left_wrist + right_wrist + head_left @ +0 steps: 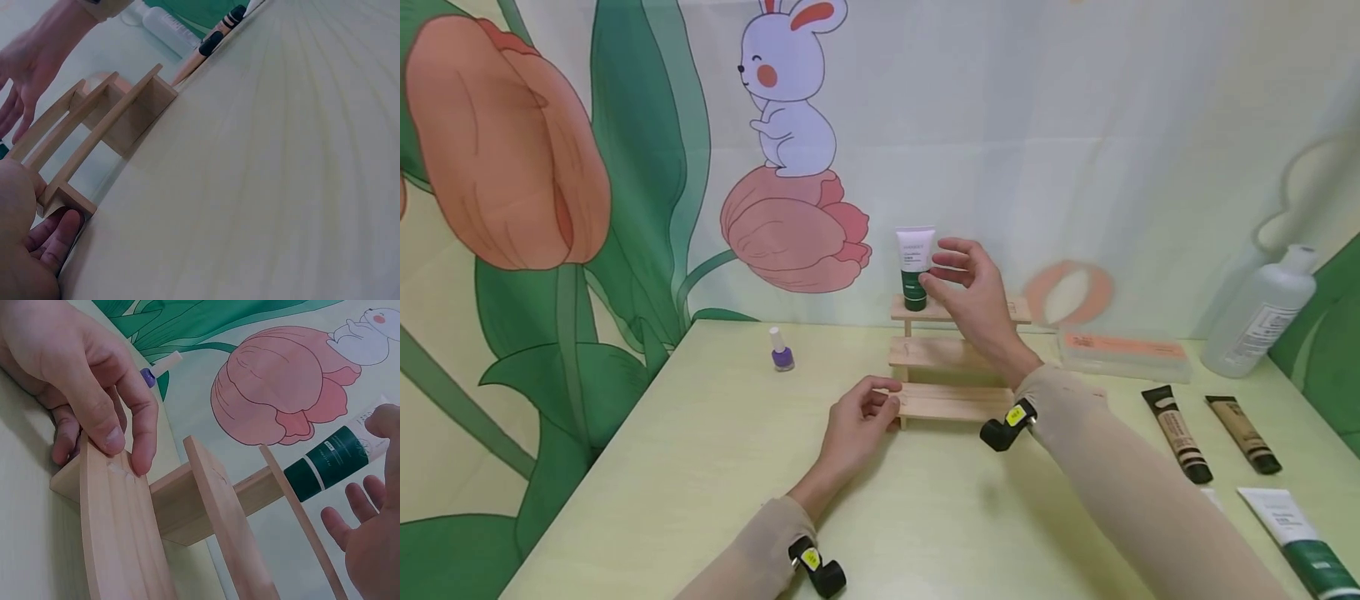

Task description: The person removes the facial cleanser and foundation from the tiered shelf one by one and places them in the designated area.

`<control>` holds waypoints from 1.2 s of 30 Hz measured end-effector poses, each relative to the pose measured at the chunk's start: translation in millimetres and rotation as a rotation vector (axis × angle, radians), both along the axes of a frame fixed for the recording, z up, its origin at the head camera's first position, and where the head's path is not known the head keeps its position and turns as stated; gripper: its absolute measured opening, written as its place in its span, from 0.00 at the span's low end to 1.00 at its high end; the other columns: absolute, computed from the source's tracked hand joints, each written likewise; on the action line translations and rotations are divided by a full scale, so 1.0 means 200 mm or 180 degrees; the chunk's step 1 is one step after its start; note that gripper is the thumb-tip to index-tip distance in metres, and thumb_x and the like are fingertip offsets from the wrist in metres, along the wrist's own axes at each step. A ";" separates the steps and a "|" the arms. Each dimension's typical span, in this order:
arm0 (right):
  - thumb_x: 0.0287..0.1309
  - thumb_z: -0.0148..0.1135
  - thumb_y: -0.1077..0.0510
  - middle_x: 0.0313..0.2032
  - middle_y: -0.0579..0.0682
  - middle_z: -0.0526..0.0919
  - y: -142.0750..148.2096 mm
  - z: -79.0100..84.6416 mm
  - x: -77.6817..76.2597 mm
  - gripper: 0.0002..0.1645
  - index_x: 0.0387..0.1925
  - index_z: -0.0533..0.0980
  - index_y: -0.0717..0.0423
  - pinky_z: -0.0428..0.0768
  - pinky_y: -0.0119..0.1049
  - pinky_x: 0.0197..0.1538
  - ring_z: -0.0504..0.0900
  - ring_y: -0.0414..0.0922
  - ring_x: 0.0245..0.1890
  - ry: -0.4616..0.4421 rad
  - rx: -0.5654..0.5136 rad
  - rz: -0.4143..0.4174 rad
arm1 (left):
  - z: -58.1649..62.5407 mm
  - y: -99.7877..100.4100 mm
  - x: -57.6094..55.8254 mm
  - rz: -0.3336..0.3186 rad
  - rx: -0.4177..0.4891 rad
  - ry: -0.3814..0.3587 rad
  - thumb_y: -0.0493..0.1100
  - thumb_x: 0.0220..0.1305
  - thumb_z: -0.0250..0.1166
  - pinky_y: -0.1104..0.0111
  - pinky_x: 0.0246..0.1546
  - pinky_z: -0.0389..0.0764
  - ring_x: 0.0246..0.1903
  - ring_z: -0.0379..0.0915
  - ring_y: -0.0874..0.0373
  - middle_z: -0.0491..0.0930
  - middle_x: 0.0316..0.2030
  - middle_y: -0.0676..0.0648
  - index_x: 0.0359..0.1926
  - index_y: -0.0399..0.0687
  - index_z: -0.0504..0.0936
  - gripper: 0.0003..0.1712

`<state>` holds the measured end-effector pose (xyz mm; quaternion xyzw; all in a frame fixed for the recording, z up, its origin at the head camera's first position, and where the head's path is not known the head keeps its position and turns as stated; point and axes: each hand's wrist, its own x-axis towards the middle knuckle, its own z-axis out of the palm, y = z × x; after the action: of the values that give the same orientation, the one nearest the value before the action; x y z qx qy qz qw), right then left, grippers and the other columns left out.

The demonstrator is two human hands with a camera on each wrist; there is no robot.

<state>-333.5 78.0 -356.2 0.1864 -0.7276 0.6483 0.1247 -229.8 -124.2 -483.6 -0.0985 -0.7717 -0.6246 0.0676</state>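
Observation:
A three-step wooden display stand (957, 403) stands on the table. My left hand (859, 423) pinches the left end of its lowest step, with the thumb on the front and fingers on top in the right wrist view. On the left part of the top step, a white and green squeeze tube (914, 271) stands upright on its cap. My right hand (973, 292) is just right of this tube, fingers spread and loosely bent, the thumb tip close to its side. In the right wrist view, a gap shows between the tube's green part (331, 459) and the lower fingers.
A purple nail polish bottle (782, 352) stands left of the stand. To the right are a flat clear case (1123, 357), a white bottle (1258, 312), two brown tubes (1180, 433) with black caps and another white and green tube (1300, 537). A printed curtain (970, 125) hangs behind.

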 end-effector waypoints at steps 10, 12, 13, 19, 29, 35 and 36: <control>0.75 0.74 0.58 0.67 0.59 0.81 -0.04 -0.03 -0.03 0.33 0.74 0.72 0.55 0.83 0.58 0.72 0.82 0.57 0.67 -0.0134 0.0059 -0.0030 | 0.00 0.01 0.00 0.0003 -0.0079 0.0006 0.39 0.82 0.67 0.60 0.43 0.94 0.37 0.89 0.47 0.90 0.41 0.41 0.59 0.46 0.87 0.11; 0.75 0.74 0.58 0.66 0.59 0.82 -0.05 -0.04 -0.03 0.32 0.74 0.72 0.55 0.83 0.58 0.71 0.82 0.57 0.67 -0.0146 0.0088 -0.0020 | 0.00 0.00 0.01 0.0017 -0.0094 -0.0015 0.38 0.82 0.67 0.62 0.42 0.94 0.36 0.89 0.49 0.89 0.41 0.41 0.59 0.46 0.87 0.11; 0.75 0.73 0.59 0.66 0.59 0.82 -0.05 -0.04 -0.03 0.32 0.74 0.72 0.56 0.83 0.58 0.71 0.82 0.58 0.67 -0.0152 0.0093 -0.0009 | 0.00 0.00 0.01 0.0023 -0.0102 -0.0017 0.38 0.82 0.67 0.62 0.42 0.94 0.36 0.89 0.49 0.89 0.41 0.41 0.59 0.46 0.87 0.11; 0.77 0.71 0.61 0.63 0.61 0.83 -0.07 -0.04 -0.02 0.30 0.73 0.72 0.57 0.84 0.57 0.70 0.83 0.58 0.64 -0.0180 0.0166 0.0011 | -0.01 0.00 0.02 0.0009 -0.0098 -0.0008 0.38 0.82 0.67 0.64 0.41 0.93 0.35 0.88 0.51 0.89 0.40 0.41 0.59 0.45 0.87 0.10; 0.78 0.68 0.63 0.62 0.61 0.84 -0.07 -0.02 -0.03 0.27 0.73 0.71 0.59 0.83 0.56 0.70 0.84 0.57 0.63 -0.0133 0.0256 -0.0017 | -0.01 0.00 0.00 0.0024 -0.0075 0.0019 0.38 0.81 0.67 0.60 0.43 0.94 0.36 0.88 0.48 0.89 0.40 0.41 0.58 0.46 0.88 0.10; 0.78 0.68 0.64 0.63 0.62 0.84 -0.06 -0.01 -0.02 0.27 0.71 0.71 0.60 0.83 0.57 0.71 0.84 0.57 0.63 -0.0111 0.0214 -0.0025 | 0.00 0.00 0.00 0.0038 -0.0069 0.0018 0.38 0.81 0.67 0.56 0.43 0.94 0.36 0.89 0.46 0.89 0.40 0.41 0.58 0.45 0.88 0.10; 0.78 0.68 0.64 0.63 0.62 0.84 -0.06 -0.01 -0.02 0.26 0.71 0.71 0.60 0.83 0.57 0.71 0.84 0.57 0.63 -0.0102 0.0202 -0.0028 | 0.00 0.01 0.00 0.0039 -0.0073 0.0020 0.37 0.81 0.67 0.56 0.43 0.94 0.36 0.89 0.46 0.89 0.40 0.41 0.58 0.45 0.88 0.10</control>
<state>-337.9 66.3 -358.3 0.1767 -0.7505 0.6273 0.1099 -230.3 -123.2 -484.1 -0.0964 -0.7792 -0.6150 0.0727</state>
